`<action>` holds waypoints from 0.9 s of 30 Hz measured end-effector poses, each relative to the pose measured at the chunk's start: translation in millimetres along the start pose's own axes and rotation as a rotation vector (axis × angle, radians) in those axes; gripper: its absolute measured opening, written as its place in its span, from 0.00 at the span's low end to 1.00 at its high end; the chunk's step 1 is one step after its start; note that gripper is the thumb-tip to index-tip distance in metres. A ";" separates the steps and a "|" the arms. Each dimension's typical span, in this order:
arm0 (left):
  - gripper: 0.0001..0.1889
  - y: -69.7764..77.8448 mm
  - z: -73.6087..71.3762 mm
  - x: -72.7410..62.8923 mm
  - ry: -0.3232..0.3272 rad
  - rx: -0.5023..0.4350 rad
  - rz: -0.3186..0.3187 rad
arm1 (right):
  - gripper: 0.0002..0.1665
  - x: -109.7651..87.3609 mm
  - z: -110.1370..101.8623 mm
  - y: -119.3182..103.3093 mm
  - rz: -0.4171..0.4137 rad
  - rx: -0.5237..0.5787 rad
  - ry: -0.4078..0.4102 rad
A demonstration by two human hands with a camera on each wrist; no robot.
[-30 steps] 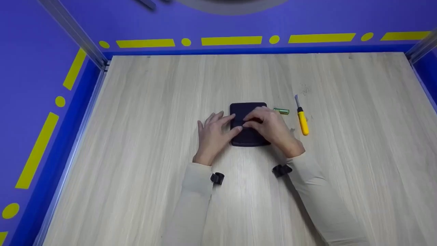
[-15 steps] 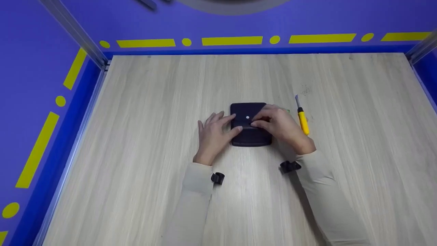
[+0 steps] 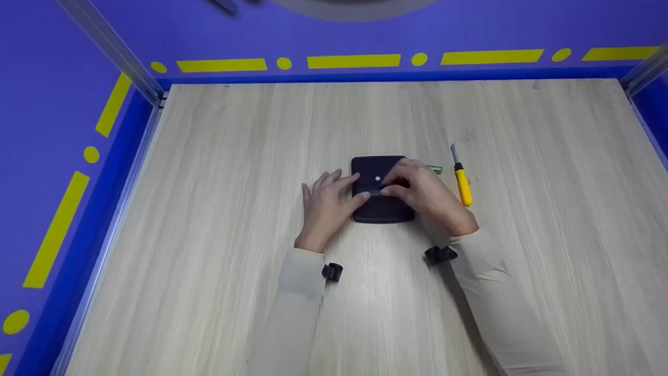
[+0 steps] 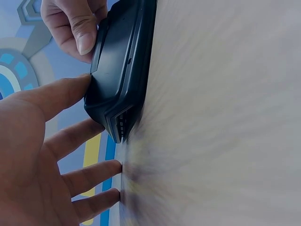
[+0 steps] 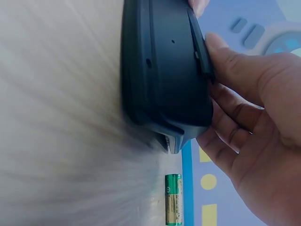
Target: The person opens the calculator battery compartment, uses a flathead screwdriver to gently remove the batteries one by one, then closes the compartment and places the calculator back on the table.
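A black flat device (image 3: 383, 213), which looks like a calculator lying face down, rests on the wooden table with a small white dot on its upper side. My left hand (image 3: 327, 204) lies at its left edge, fingers spread, with thumb and index finger touching it. My right hand (image 3: 427, 190) pinches a thin dark cover (image 5: 203, 54) over the middle of the device. One edge of that cover stands slightly raised from the body in the right wrist view. The right fingers hide part of the device's right side.
A green battery (image 3: 437, 169) lies just beyond the right hand, partly hidden by it in the head view. Farther right is a screwdriver (image 3: 462, 183) with a yellow handle. Blue panels (image 3: 355, 39) with yellow marks border the table.
Over the second my right hand has moved a little to the right, exposing the white dot and partly hiding the battery. The left hand and the device have stayed in place.
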State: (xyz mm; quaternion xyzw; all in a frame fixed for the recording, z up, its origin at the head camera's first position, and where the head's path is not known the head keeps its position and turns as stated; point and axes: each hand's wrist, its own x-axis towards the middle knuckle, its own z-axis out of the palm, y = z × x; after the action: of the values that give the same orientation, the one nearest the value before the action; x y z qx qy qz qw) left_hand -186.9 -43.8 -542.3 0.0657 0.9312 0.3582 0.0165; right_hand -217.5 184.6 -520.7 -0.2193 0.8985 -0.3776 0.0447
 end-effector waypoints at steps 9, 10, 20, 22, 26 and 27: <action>0.29 -0.5 0.3 -0.4 -0.005 0.000 -0.007 | 0.03 1.5 3.6 -0.5 0.019 0.001 0.023; 0.29 -0.2 0.2 -0.2 -0.006 0.001 -0.007 | 0.03 1.8 4.4 -0.4 0.015 -0.006 0.034; 0.29 0.5 -0.6 0.7 -0.012 -0.002 -0.012 | 0.03 2.5 11.9 0.5 -0.088 -0.094 0.125; 0.29 0.2 -0.6 0.6 -0.010 -0.001 -0.006 | 0.03 2.3 12.7 1.0 -0.110 -0.102 0.141; 0.29 -0.3 -0.6 0.0 -0.007 -0.009 0.000 | 0.04 1.9 12.4 0.4 -0.096 -0.105 0.132; 0.29 -0.4 -0.6 -0.1 -0.008 -0.010 -0.001 | 0.04 1.8 11.9 -0.4 -0.083 -0.107 0.122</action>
State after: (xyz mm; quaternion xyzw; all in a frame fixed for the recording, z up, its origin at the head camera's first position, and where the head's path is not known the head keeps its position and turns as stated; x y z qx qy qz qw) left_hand -186.9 -44.5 -542.1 0.0667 0.9294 0.3625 0.0205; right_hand -216.1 175.7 -528.7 -0.2350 0.9086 -0.3434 -0.0375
